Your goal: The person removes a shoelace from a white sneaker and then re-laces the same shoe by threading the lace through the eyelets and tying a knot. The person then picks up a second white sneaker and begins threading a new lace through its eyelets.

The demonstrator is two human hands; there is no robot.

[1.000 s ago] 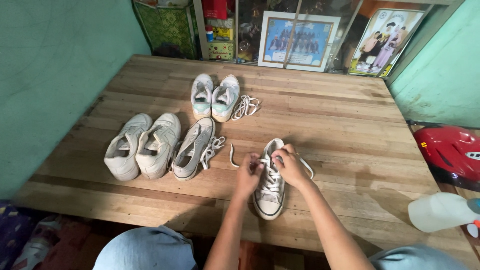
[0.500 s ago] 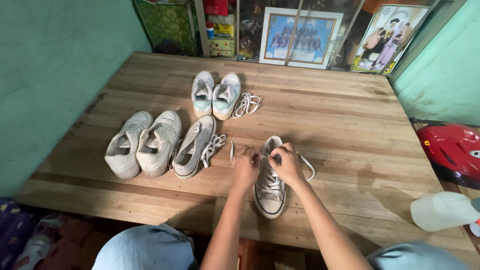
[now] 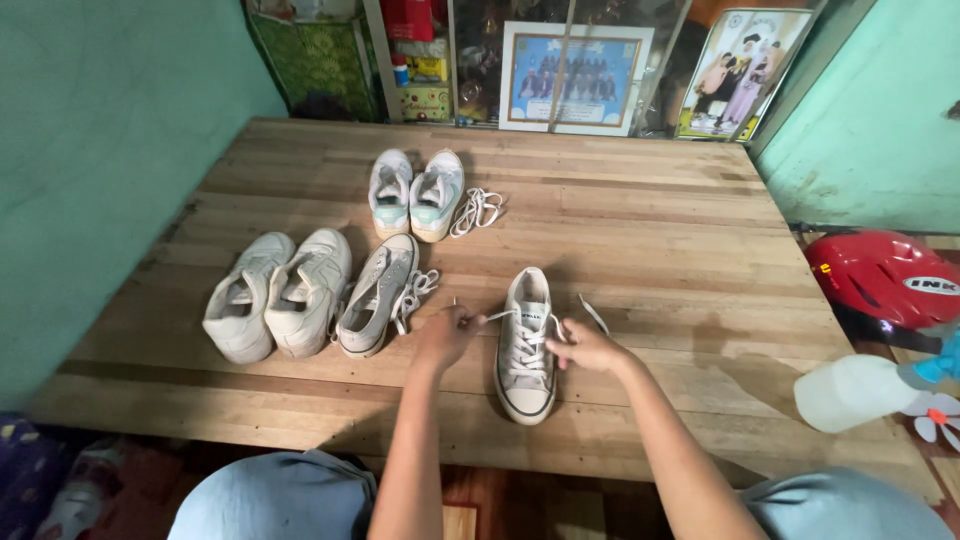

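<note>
Nearest the camera, the person's two forearms are reaching out over the near edge of the wooden table [image 3: 700,260], and between them a grey low-top sneaker [image 3: 526,345] is lying with its long axis running near to far, toe cap toward the person and heel opening pointing away. The left hand [image 3: 447,335] is sitting just left of the shoe, level with its laced middle, fingers pinched together on one end of the white lace [image 3: 500,318], which is stretching taut from the eyelets out to that hand. The right hand [image 3: 587,347] is sitting just right of the shoe at about the same depth, fingers closed on the other lace end, whose loose tail is trailing away to the far right. So the shoe is lying squarely between the hands, each about equally close, and the lace is being drawn sideways across the shoe's long axis. Just left of the left hand, a second grey sneaker [image 3: 377,295] is lying parallel with its own laces spilling beside it, and farther left a white pair [image 3: 277,293] is resting side by side. Farther back, a white and mint pair [image 3: 416,193] is standing with a loose lace to its right. Off the table to the right, a spray bottle [image 3: 860,392] and a red helmet [image 3: 885,280] are sitting well apart from the hands.
</note>
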